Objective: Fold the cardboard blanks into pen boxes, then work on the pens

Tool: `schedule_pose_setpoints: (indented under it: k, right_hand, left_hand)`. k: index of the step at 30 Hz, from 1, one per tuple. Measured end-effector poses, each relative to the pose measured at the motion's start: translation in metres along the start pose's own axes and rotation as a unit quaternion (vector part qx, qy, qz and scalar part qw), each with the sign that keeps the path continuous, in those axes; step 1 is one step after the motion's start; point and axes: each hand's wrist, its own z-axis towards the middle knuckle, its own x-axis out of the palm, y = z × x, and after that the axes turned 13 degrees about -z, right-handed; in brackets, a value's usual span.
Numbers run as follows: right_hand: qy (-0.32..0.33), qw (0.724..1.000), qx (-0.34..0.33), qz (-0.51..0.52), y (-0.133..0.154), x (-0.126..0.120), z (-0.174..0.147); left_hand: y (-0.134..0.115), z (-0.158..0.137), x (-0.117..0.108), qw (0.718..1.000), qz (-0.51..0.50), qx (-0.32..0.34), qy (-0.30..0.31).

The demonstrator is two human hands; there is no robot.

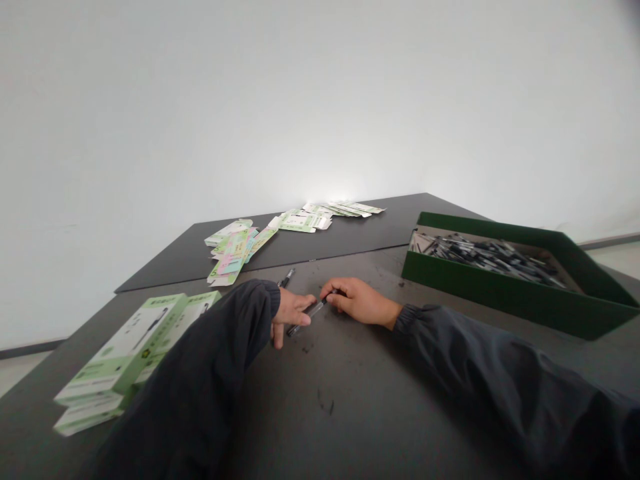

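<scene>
My right hand (359, 301) pinches one end of a clear pen with dark ends (316, 309), which slants down to the left over the dark table (370, 387). At the pen's other half is my left hand (291, 313), its fingers apart and stretched out. Whether its fingertips touch the pen, I cannot tell. A second pen (288, 277) lies just beyond my left wrist, partly hidden by the sleeve.
A green box (500, 279) full of loose pens stands at the right. Green-white pen cartons (125, 343) are stacked at the left. Flat cartons (300, 220) lie towards the back, with colourful printed slips (239, 255) left of them. A wall rises behind the table.
</scene>
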Motion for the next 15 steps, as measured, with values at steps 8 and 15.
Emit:
schedule_pose_setpoints:
  k: [8,15]
  right_hand:
    - [-0.002,1.000,-0.003,-0.006,0.0010,0.0000,0.0003]
    - [-0.003,1.000,-0.005,-0.009,0.0017,-0.0003,0.0004]
  left_hand:
    - [-0.0010,-0.0020,0.0021,1.000,-0.017,0.012,-0.006]
    - [-0.0009,-0.0007,0.0020,1.000,0.008,0.002,-0.007]
